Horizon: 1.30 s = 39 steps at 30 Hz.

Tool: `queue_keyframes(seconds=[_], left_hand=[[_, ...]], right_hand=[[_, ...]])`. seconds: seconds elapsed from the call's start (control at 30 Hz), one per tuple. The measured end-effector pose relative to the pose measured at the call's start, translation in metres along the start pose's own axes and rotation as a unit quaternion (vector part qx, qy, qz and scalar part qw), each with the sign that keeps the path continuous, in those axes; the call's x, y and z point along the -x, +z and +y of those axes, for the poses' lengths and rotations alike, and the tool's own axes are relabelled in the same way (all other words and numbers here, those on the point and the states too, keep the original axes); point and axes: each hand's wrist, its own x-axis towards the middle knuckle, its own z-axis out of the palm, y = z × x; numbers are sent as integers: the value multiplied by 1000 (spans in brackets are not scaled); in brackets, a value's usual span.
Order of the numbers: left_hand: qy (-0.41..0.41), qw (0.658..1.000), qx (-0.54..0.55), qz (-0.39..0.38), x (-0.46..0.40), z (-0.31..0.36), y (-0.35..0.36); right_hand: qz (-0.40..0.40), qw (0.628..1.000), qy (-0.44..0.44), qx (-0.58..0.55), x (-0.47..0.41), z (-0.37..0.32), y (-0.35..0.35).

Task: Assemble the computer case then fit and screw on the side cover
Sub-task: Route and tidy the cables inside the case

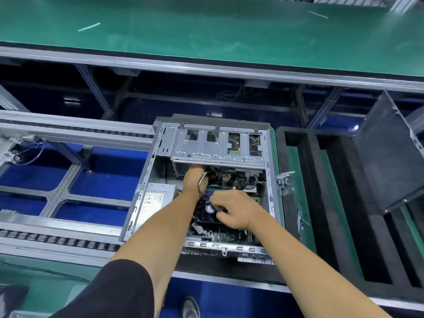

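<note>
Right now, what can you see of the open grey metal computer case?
The open grey metal computer case lies on its side, cover off, interior facing up. A perforated drive cage spans its far end; a grey power supply sits left; motherboard and black fan right. The left hand reaches under the cage; the right hand pinches cables above the fan.

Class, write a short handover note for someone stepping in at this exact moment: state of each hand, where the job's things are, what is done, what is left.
Left hand: reaching deep into the open computer case, under the drive cage; its fingers are hidden, so the grip cannot be told.
Right hand: fingers curled, pinching a cable bundle above the CPU fan.
Case lies on its side on the green mat, interior exposed; power supply sits at its left.
Dark side cover leans in the foam tray to the right; a bag of screws lies beside the case.
Done: internals appear fitted.
Left: tidy cables, fit cover, screw it on.
</note>
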Motion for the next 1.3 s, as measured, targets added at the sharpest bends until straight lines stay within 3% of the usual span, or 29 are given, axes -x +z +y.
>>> queue_keyframes(seconds=[0.6,1.03,1.3], left_hand=[[68,988,-136,-24,-3,-3,-3],[88,992,-85,-5,-12,-7,0],[42,995,-89,-7,-8,-3,1]], right_hand=[[-20,999,-20,19,1,-6,-4],[-24,998,-29,43,0,-9,-6],[-13,999,-29,41,0,-8,-2]])
